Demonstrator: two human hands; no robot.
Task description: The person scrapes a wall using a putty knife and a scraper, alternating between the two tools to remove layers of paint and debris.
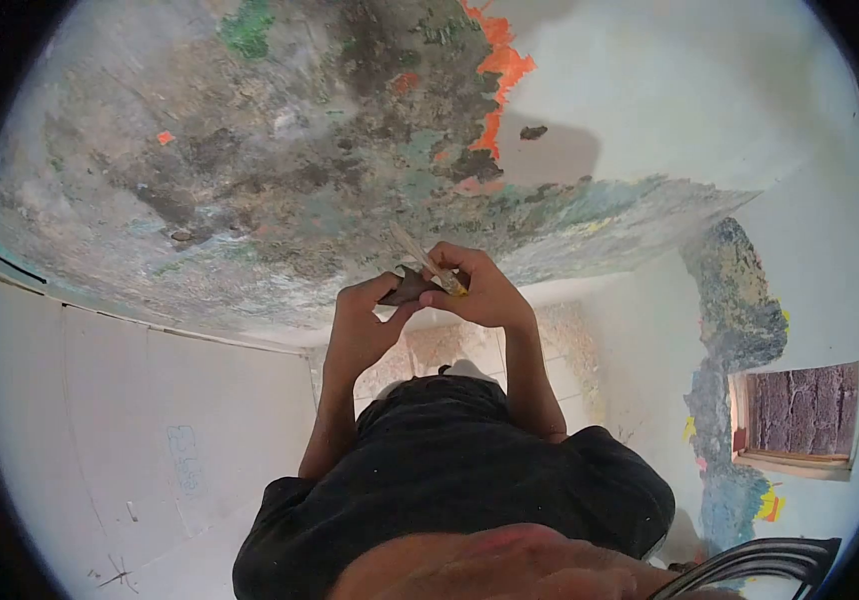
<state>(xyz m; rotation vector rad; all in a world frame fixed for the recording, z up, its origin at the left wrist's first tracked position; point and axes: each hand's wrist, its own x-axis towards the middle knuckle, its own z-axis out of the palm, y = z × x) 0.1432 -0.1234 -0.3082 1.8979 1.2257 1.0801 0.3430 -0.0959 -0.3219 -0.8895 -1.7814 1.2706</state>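
Dark scrap (pixel 408 287) partly hidden by left hand (pixel 364 318) and right hand (pixel 488 292)

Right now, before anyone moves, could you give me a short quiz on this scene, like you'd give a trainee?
1. Which hand holds the pale stick: the left hand or the right hand?
2. True or false: the dark piece is lying on the floor.
3. Fill in the missing word: through the small opening in the wall, you can see ____.

Key:
1. The right hand.
2. False; the dark piece is up between the fingers of both hands.
3. Bricks.
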